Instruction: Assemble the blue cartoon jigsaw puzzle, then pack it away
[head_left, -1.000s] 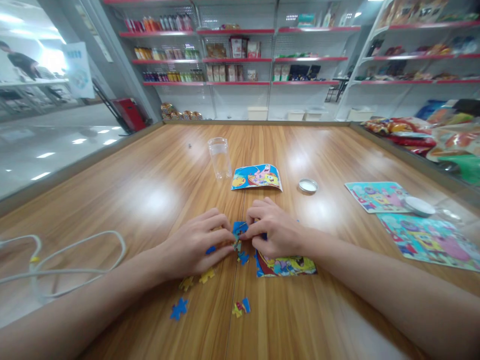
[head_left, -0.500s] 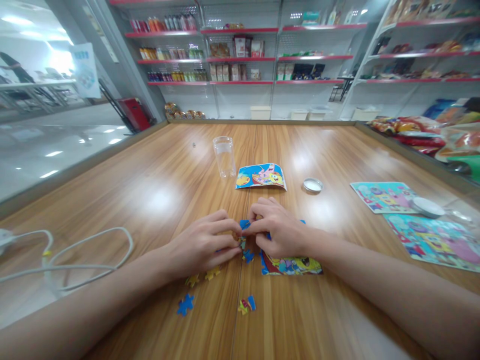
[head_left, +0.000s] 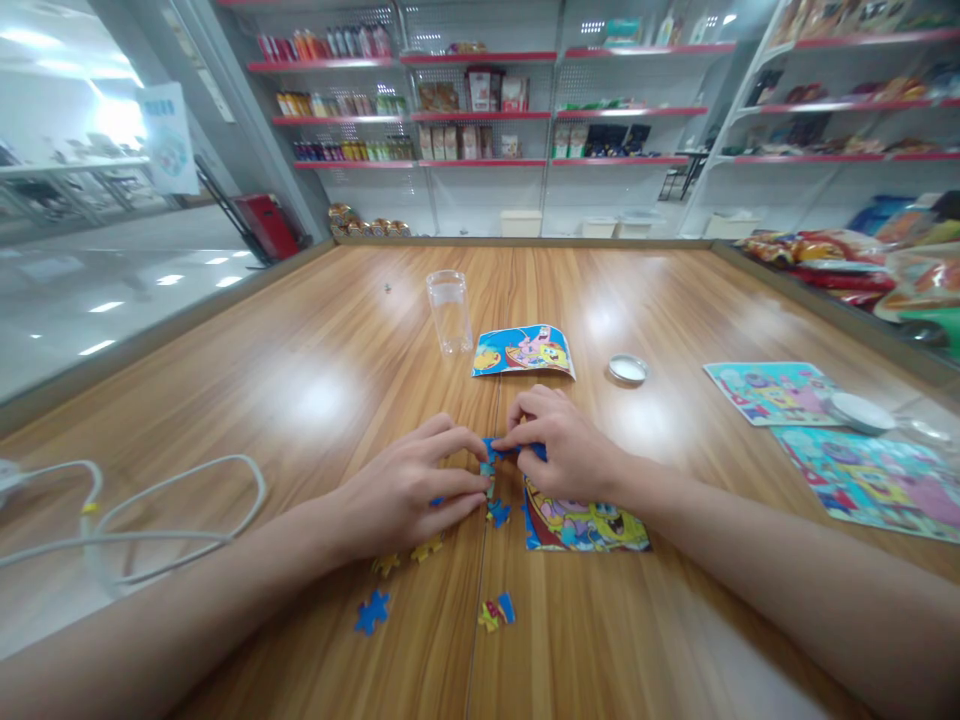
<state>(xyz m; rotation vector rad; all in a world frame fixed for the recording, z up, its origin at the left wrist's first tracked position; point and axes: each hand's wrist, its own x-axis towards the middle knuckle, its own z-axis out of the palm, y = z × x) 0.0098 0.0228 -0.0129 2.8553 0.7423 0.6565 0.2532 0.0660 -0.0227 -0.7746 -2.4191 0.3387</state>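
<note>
My left hand point(head_left: 409, 492) and my right hand point(head_left: 559, 445) meet over the middle of the wooden table point(head_left: 300, 380), fingertips pinched together on blue puzzle pieces point(head_left: 489, 462). Just below my right hand lies a partly joined cartoon puzzle point(head_left: 585, 525). Loose pieces lie nearby: a blue one point(head_left: 373, 610), a yellow and blue one point(head_left: 497, 610), yellow ones point(head_left: 426, 548) under my left hand, and a small blue one point(head_left: 498, 513).
A clear plastic jar point(head_left: 449, 312) stands beyond the hands beside a curled cartoon picture sheet point(head_left: 523, 351) and a round lid point(head_left: 627, 369). Two finished cartoon puzzles point(head_left: 862, 475) with another lid point(head_left: 857, 412) lie at right. A white cable point(head_left: 150, 520) loops at left. Shop shelves line the back.
Both hands have stayed pinched on the pieces, shifting slightly up off the joined puzzle, so more of it shows. The camera has moved a little.
</note>
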